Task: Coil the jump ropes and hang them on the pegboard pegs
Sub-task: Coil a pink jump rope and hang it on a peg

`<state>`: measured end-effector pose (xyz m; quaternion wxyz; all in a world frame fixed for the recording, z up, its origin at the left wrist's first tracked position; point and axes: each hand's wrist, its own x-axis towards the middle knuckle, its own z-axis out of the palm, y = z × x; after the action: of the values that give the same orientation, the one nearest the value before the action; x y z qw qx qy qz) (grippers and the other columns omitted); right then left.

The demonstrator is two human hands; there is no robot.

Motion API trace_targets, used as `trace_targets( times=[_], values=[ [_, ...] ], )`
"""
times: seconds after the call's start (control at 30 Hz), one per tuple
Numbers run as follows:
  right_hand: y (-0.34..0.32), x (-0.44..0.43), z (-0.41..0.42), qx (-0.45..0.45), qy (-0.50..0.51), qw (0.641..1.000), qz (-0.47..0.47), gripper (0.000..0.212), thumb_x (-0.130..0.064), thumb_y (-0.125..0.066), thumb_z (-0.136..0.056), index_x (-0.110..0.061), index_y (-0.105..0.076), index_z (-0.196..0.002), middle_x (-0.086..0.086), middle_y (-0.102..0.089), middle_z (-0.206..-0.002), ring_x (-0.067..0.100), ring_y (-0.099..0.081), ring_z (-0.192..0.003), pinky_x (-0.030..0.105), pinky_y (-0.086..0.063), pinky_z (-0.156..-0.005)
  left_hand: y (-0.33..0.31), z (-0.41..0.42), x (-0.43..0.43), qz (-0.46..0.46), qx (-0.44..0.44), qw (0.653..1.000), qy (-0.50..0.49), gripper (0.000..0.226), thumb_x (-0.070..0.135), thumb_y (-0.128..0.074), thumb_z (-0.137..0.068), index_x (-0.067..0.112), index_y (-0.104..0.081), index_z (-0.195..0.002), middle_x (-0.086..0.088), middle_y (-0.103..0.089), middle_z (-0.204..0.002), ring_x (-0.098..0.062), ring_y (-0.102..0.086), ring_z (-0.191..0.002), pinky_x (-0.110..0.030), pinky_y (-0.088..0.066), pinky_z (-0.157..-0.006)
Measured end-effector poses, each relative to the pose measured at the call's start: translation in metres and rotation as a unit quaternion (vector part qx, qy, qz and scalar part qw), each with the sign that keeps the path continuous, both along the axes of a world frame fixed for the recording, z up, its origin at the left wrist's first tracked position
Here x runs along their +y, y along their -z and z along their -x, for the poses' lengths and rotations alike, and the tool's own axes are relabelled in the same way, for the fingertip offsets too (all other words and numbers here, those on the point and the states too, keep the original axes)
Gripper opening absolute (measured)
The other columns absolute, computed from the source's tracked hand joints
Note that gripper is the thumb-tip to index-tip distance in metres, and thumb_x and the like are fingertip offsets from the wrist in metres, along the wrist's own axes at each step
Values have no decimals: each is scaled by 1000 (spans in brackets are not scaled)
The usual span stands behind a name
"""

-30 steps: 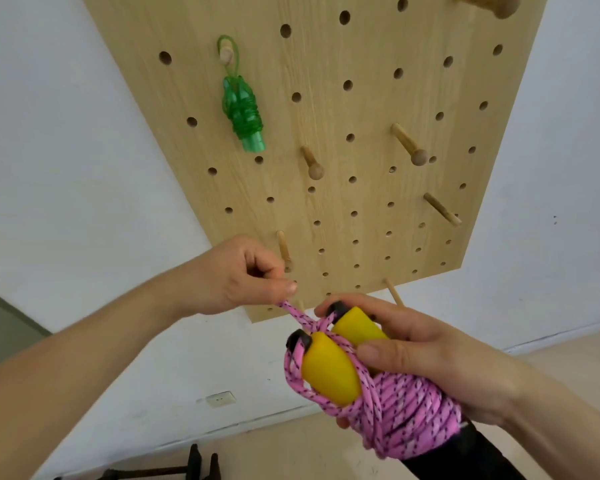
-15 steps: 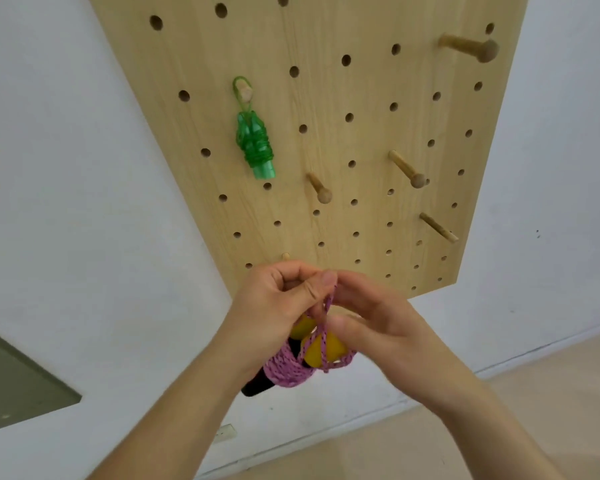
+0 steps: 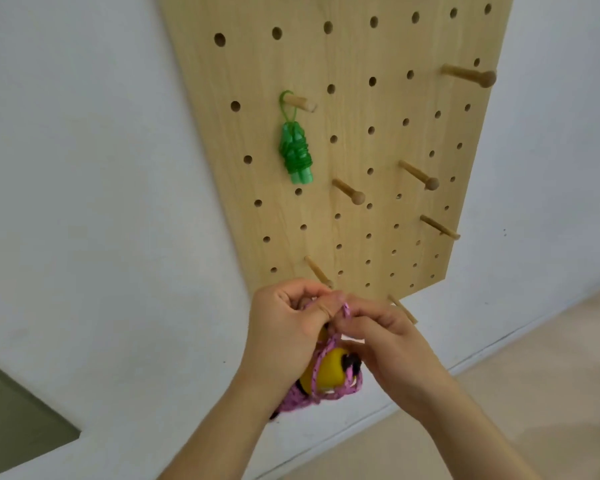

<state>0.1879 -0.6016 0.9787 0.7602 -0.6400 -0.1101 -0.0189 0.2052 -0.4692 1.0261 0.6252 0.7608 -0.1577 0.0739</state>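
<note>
A coiled pink jump rope [image 3: 321,393] with yellow handles [image 3: 329,374] hangs below my two hands, just under the wooden pegboard [image 3: 361,133]. My left hand [image 3: 284,334] and my right hand [image 3: 388,344] meet at the top of the bundle, and both pinch a pink rope loop [image 3: 345,311] between their fingertips. The loop is close to a thin bare peg [image 3: 318,271] near the board's lower edge. A coiled green jump rope [image 3: 295,152] hangs by its loop from a peg [image 3: 302,102] higher on the board. Most of the pink bundle is hidden behind my hands.
Several bare wooden pegs stick out of the board: one in the middle [image 3: 349,191], two at the right [image 3: 419,174] [image 3: 440,227], one at top right [image 3: 470,75], one at the bottom edge [image 3: 401,309]. The white wall [image 3: 101,202] surrounds the board. Beige floor [image 3: 534,375] lies lower right.
My right hand let go of the bundle and came up to the loop beside my left hand. The pink bundle now dangles below both hands. The view tilted so the board sits lower.
</note>
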Motion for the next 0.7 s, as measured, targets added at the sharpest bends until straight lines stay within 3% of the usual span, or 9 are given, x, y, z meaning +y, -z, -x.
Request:
trace_targets(
  times=[0.07, 0.13, 0.23, 0.3, 0.37, 0.43, 0.53, 0.63, 0.7],
  values=[
    [-4, 12, 3, 25, 31, 995, -89, 10, -8, -63, -80, -4, -72, -76, 15, -69, -86, 21, -66, -83, 31, -55, -73, 5, -4, 1, 36, 3, 999, -18, 12, 16, -73, -81, 15, -74, -69, -1, -71, -65, -18, -68, -66, -29, -57, -64],
    [-4, 16, 3, 14, 71, 996, -56, 16, -15, -62, -83, -2, -69, -77, 12, -67, -79, 22, -63, -78, 34, -52, -74, 9, -11, 2, 68, 11, 996, -49, 13, 17, -73, -81, 16, -73, -68, -4, -70, -65, -22, -67, -65, -35, -57, -65],
    [-7, 14, 1, 1, 96, 995, 0, 28, -29, -56, -84, -2, -62, -80, 17, -68, -78, 26, -63, -76, 38, -51, -73, 13, -18, -3, 56, -31, 996, -67, 16, 17, -72, -83, 17, -68, -67, 3, -65, -59, -6, -57, -54, -23, -48, -57],
    [-11, 8, -2, -3, 108, 994, -11, 34, -35, -59, -85, -1, -61, -84, 30, -62, -81, 34, -60, -72, 42, -50, -70, 15, -21, -7, -30, -191, 977, -86, 16, 24, -67, -87, 18, -63, -72, 7, -59, -57, -2, -49, -48, -12, -38, -48],
    [-17, -1, -7, -51, 127, 990, 24, 27, -34, -62, -91, -9, -68, -86, 22, -67, -81, 36, -63, -73, 42, -52, -70, 19, -28, -13, -118, -371, 917, -85, 18, 34, -57, -93, 23, -55, -79, 10, -49, -52, -3, -43, -45, -10, -32, -41],
    [-24, -12, -16, -106, 153, 980, 76, 19, -23, -57, -95, -15, -72, -86, 8, -72, -79, 27, -68, -76, 37, -54, -69, 23, -40, -23, -123, -410, 901, -74, 21, 40, -51, -95, 26, -48, -79, 12, -42, -53, -3, -39, -46, -13, -32, -40],
    [-25, -37, -39, -127, 194, 969, 85, 17, -15, -58, -94, -15, -73, -87, 10, -68, -72, 19, -61, -65, 31, -48, -60, 9, -62, -42, -45, -129, 991, 12, 25, 43, -59, -88, 21, -56, -75, 1, -44, -51, -5, -39, -44, -26, -34, -42],
    [-27, -76, -67, -112, 161, 975, 102, 16, -20, -61, -90, -16, -74, -82, 10, -65, -66, 13, -55, -59, 24, -44, -56, -3, -92, -47, 113, 213, 947, 212, 13, 28, -69, -82, 17, -68, -77, 2, -41, -54, -11, -43, -49, -21, -25, -45],
    [-30, -103, -88, -94, 118, 982, 117, 22, -30, -60, -87, -16, -73, -77, 8, -61, -61, 11, -53, -56, 20, -43, -55, -2, -108, -54, 98, 208, 948, 219, 10, 24, -71, -79, 15, -71, -85, -2, -55, -61, -16, -56, -61, -23, -31, -52]
  ],
)
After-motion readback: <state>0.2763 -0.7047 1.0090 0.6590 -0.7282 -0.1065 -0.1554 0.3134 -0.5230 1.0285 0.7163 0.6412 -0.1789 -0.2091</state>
